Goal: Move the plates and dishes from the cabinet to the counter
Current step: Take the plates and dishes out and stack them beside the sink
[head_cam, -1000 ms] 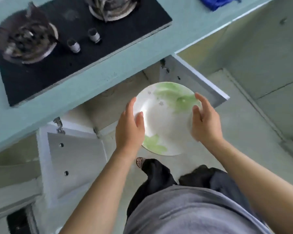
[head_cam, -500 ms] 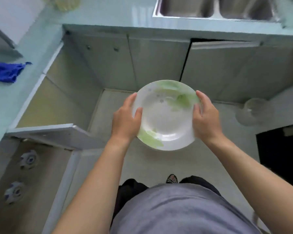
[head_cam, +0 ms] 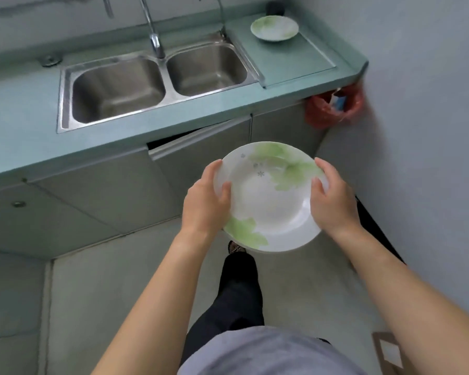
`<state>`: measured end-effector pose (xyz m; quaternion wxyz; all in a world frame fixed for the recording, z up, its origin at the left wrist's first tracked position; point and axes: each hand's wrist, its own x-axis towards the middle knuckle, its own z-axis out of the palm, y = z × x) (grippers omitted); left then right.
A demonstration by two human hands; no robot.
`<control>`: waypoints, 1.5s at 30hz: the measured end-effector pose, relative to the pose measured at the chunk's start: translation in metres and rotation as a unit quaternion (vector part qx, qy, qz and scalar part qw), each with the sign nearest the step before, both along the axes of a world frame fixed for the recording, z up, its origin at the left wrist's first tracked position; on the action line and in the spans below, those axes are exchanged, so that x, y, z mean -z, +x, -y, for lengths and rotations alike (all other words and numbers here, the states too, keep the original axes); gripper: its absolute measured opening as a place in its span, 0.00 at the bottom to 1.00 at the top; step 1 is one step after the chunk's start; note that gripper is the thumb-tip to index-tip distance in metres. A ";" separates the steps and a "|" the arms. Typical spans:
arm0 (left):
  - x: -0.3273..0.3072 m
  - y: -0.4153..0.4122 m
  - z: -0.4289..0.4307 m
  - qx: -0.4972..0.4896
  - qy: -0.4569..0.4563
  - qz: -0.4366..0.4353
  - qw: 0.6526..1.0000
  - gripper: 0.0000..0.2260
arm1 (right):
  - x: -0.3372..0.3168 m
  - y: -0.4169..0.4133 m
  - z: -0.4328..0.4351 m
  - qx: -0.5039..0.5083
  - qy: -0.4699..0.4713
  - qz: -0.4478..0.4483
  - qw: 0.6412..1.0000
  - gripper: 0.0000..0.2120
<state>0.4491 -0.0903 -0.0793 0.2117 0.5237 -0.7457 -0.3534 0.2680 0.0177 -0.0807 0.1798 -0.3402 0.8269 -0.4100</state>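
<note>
I hold one white plate (head_cam: 268,201) with green leaf print level in front of me, above the floor and short of the tabletop's (head_cam: 22,104) front edge. My left hand (head_cam: 205,204) clasps its left rim, thumb lying over the inner face and the other fingers (head_cam: 214,169) curled under and behind the edge. My right hand (head_cam: 333,201) grips the right rim the same way, thumb pressed on top, fingers wrapped round the outside. The plate sits between the two hands, touching both. A second plate (head_cam: 274,28) of the same pattern rests on the tabletop near its far right corner, well apart from the one I carry: two plates in all. A double steel sink (head_cam: 152,82), two basins side by side, is set into the tabletop left of that plate, with one tap (head_cam: 153,31) rising behind the divider. Below the front edge, one cabinet door (head_cam: 201,152) stands slightly ajar. A red bag (head_cam: 333,106) hangs beneath the tabletop's right end.
</note>
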 end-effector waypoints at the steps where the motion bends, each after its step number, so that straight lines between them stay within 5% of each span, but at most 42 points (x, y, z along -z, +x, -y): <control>1: 0.003 -0.022 0.019 0.008 -0.001 -0.001 1.000 0.21 | 0.004 -0.021 0.018 0.007 -0.002 0.004 1.000 0.20; 14: -0.006 -0.256 0.270 0.095 0.058 0.069 0.991 0.20 | -0.005 -0.250 0.244 0.060 0.016 -0.011 0.998 0.14; 28: 0.004 -0.462 0.545 -0.004 0.079 0.081 0.994 0.21 | 0.018 -0.473 0.548 -0.049 0.068 -0.047 0.995 0.20; 45: 0.083 -0.553 0.660 -0.088 0.110 0.103 0.985 0.24 | 0.083 -0.562 0.703 -0.118 0.171 -0.081 0.975 0.22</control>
